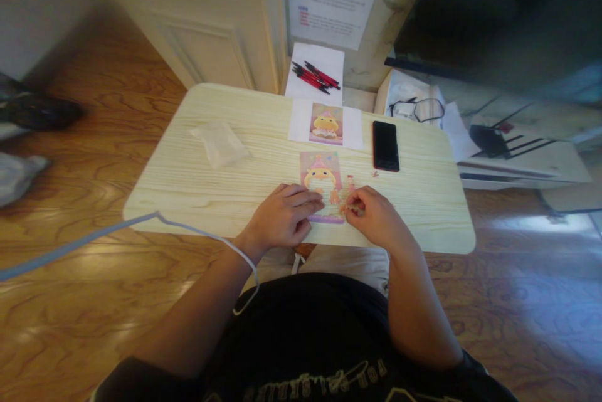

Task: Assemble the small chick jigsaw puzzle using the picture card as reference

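Observation:
A small pink picture puzzle (pixel 320 161) lies near the front edge of the table, with a yellow cartoon figure in a pink hat. Pale gaps show in its middle and lower part. My left hand (pixel 286 214) lies over its lower left side, fingers stretched out flat. At its lower right corner my right hand (pixel 372 214) pinches what looks like a small puzzle piece (pixel 348 208), partly hidden by the fingers. Loose puzzle pieces (pixel 350 181) lie just above that hand, and a small scrap-like piece (pixel 375 174) sits farther right.
Behind the puzzle lies a white sheet with a matching printed picture (pixel 326 123). A black phone (pixel 385 146) is to the right, a clear plastic bag (pixel 219 145) to the left. Red pens (pixel 314 77) rest on paper beyond the table (pixel 263 113). A grey-white cord (pixel 202 232) crosses my left wrist.

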{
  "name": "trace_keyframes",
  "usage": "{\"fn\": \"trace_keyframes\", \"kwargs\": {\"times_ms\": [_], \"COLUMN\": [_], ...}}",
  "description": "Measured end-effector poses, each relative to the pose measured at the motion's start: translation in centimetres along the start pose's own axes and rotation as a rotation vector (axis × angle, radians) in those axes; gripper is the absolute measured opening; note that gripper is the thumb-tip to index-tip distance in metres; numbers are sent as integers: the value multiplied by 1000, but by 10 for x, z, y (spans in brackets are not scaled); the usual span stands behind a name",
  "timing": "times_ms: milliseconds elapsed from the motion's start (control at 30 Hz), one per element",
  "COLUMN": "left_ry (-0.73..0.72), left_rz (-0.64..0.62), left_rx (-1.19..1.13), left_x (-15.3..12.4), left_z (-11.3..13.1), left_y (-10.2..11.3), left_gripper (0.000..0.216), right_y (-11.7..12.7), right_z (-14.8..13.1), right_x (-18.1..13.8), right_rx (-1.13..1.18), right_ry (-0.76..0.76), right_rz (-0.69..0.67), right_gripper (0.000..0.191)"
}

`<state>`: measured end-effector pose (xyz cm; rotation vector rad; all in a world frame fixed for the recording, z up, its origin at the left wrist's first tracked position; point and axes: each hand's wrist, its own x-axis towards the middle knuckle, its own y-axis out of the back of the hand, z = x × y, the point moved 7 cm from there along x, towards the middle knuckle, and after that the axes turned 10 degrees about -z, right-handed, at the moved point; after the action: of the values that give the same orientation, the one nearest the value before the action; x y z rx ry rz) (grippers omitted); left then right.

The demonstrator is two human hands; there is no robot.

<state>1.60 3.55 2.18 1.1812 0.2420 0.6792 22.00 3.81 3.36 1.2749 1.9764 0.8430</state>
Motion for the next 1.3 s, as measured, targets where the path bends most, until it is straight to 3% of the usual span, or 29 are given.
{"fn": "trace_keyframes", "kwargs": {"times_ms": [300, 667, 867, 1033, 1300], "left_ry": [6, 18, 22, 49, 46], "left_rz": [-75, -26, -7, 52, 118], "left_rx": [2, 16, 29, 45, 85], "left_x": [5, 4, 2, 0, -6], "left_z": [4, 1, 1, 1, -1], "left_y": [0, 1, 1, 3, 3], "left_gripper": [48, 42, 37, 36, 29], "right_y": [-6, -9, 0, -8, -20], "right_z": [-8, -8, -20, -17, -23], "right_x": [6, 3, 0, 9, 20], "right_rx": [-108, 33, 171, 377, 290], "right_ry": [-26, -14, 99, 39, 79], "right_rz": [-17, -38, 57, 55, 53], "right_gripper": [4, 10, 14, 13, 18]}}
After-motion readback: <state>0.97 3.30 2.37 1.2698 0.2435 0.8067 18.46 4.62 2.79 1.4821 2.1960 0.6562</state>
